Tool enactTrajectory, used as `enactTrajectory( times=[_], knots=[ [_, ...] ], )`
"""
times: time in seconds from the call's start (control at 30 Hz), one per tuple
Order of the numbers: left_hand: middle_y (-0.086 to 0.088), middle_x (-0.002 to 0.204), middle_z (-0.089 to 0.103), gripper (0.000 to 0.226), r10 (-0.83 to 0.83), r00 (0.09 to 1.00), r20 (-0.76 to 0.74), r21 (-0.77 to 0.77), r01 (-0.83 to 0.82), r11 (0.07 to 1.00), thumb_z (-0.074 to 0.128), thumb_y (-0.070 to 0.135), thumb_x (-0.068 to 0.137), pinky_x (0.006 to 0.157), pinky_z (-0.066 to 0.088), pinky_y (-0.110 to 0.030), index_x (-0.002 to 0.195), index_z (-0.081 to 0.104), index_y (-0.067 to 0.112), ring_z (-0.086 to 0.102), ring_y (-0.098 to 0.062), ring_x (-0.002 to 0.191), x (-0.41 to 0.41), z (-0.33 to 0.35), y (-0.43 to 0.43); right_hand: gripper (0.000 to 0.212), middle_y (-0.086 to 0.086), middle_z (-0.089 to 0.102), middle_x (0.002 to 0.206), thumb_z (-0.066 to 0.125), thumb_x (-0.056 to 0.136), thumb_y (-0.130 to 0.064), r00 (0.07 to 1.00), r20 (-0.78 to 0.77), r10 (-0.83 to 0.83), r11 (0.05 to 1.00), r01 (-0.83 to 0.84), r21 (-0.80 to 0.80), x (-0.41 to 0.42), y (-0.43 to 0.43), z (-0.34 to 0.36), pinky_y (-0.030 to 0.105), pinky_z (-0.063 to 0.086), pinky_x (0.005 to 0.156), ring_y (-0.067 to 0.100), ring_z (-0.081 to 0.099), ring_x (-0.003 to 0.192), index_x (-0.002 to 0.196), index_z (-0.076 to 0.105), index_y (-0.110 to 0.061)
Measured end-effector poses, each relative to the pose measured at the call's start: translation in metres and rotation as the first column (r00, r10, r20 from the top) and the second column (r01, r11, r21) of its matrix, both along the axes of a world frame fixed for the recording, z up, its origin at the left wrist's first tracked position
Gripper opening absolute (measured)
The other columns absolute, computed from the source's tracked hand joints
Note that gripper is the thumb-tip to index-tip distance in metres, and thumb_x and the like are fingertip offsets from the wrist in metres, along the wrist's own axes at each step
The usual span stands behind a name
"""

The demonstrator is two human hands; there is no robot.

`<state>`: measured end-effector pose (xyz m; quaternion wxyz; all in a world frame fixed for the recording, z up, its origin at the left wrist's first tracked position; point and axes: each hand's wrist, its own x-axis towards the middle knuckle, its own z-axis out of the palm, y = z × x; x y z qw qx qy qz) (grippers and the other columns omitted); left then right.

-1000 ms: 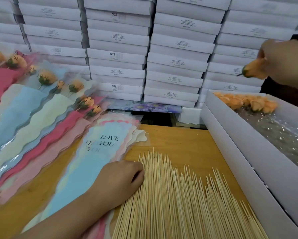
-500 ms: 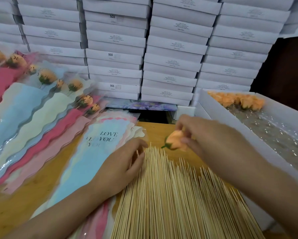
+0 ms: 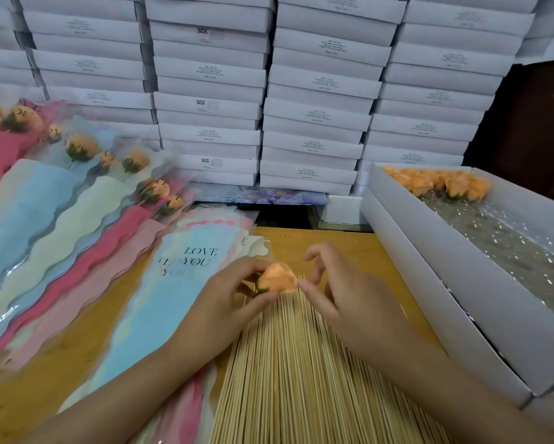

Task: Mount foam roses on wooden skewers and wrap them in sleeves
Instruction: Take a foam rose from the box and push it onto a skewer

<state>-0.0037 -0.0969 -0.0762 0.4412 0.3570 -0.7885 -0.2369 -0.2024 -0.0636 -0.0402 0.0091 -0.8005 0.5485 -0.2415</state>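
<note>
My left hand (image 3: 224, 299) pinches an orange foam rose (image 3: 277, 278) by its green base, just above the tips of a wide pile of wooden skewers (image 3: 301, 363) on the table. My right hand (image 3: 349, 296) hovers right of the rose with its fingers spread. Its thumb touches the skewer tips, and I see no skewer lifted. A stack of empty sleeves (image 3: 179, 283), the top one blue and printed "LOVE YOU", lies under my left forearm.
Several wrapped roses (image 3: 77, 145) in pink, blue and yellow sleeves fan out at the left. A long white box (image 3: 429, 267) at the right holds loose orange roses (image 3: 442, 184) at its far end. Stacked white cartons (image 3: 317, 107) wall off the back of the wooden table (image 3: 333, 241).
My right hand brought a rose from the box down to the skewer tips. The rose passed to my left hand, which rose off the skewers. My right hand's fingers came apart.
</note>
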Motion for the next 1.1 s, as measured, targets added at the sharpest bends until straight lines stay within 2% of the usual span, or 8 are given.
enactTrajectory(
  times=[0.1,0.23,0.33,0.4,0.53,0.67,0.9,1.1],
  knots=[
    [0.001,0.098,0.071,0.022,0.059,0.957,-0.285,0.271,0.021,0.962,0.073,0.015,0.082,0.085,0.053,-0.025,0.103,0.065,0.017,0.069,-0.017,0.094,0.003,0.0,-0.006,0.024,-0.007,0.054,0.071,0.039,0.098,-0.048,0.998,-0.03,-0.051,0.996,0.053,0.076,-0.004,-0.003,-0.012,0.025,0.042,0.053,0.006,0.052,0.06,0.119,0.032,-0.037],
    [-0.012,0.108,0.073,0.033,0.075,0.847,-0.526,0.506,0.24,0.828,0.078,0.024,0.079,0.092,0.053,-0.037,0.107,0.067,0.012,0.068,-0.028,0.106,0.011,-0.002,-0.012,0.03,-0.004,0.055,0.066,0.04,0.098,-0.052,0.997,-0.071,-0.021,0.99,0.03,0.137,-0.001,-0.001,-0.028,0.024,0.043,0.052,0.007,0.053,0.057,0.122,0.025,-0.042],
    [-0.012,0.107,0.073,0.026,0.103,0.762,-0.639,0.542,0.351,0.764,0.076,0.025,0.077,0.079,0.056,-0.023,0.101,0.072,0.014,0.067,-0.025,0.109,0.012,0.0,-0.013,0.038,-0.003,0.057,0.066,0.042,0.095,-0.055,0.999,-0.045,-0.004,0.989,0.01,0.147,0.002,-0.001,-0.035,0.028,0.048,0.054,0.009,0.055,0.057,0.126,0.022,-0.045],
    [-0.01,0.103,0.074,0.033,0.124,0.75,-0.649,0.559,0.36,0.747,0.073,0.027,0.075,0.072,0.056,-0.018,0.103,0.069,0.011,0.069,-0.024,0.106,0.01,0.001,-0.014,0.041,-0.002,0.057,0.066,0.042,0.095,-0.056,0.999,-0.038,-0.002,0.989,0.008,0.149,0.003,0.0,-0.039,0.028,0.047,0.053,0.009,0.055,0.057,0.127,0.02,-0.046],
    [-0.006,0.097,0.073,0.052,0.139,0.785,-0.604,0.585,0.318,0.746,0.074,0.031,0.069,0.071,0.058,-0.022,0.116,0.062,0.009,0.068,-0.018,0.089,0.008,0.001,-0.015,0.04,-0.002,0.055,0.066,0.044,0.095,-0.048,1.0,-0.017,-0.012,0.989,0.014,0.148,0.002,0.001,-0.041,0.029,0.048,0.055,0.01,0.055,0.058,0.129,0.021,-0.046],
    [-0.006,0.092,0.07,0.058,0.138,0.789,-0.598,0.592,0.319,0.74,0.072,0.03,0.07,0.069,0.057,-0.022,0.122,0.057,0.009,0.066,-0.012,0.076,0.007,0.002,-0.014,0.041,-0.004,0.056,0.066,0.045,0.095,-0.039,1.0,-0.016,-0.018,0.989,0.02,0.149,0.002,0.0,-0.04,0.028,0.047,0.056,0.009,0.054,0.058,0.13,0.023,-0.044],
    [-0.004,0.087,0.07,0.06,0.13,0.802,-0.583,0.592,0.31,0.744,0.073,0.03,0.067,0.068,0.057,-0.022,0.121,0.058,0.009,0.066,-0.012,0.071,0.006,0.001,-0.014,0.044,-0.003,0.053,0.064,0.047,0.093,-0.028,0.998,0.047,-0.029,0.989,0.022,0.145,0.001,-0.001,-0.041,0.031,0.048,0.058,0.01,0.054,0.059,0.132,0.031,-0.041],
    [-0.007,0.087,0.07,0.06,0.134,0.803,-0.581,0.603,0.314,0.734,0.074,0.033,0.069,0.068,0.058,-0.023,0.123,0.057,0.01,0.067,-0.013,0.073,0.007,0.001,-0.014,0.044,-0.008,0.05,0.062,0.054,0.093,-0.021,0.968,0.25,-0.007,0.988,-0.033,0.154,0.0,-0.001,-0.04,0.026,0.044,0.056,0.007,0.05,0.057,0.13,0.039,-0.041]
  ],
)
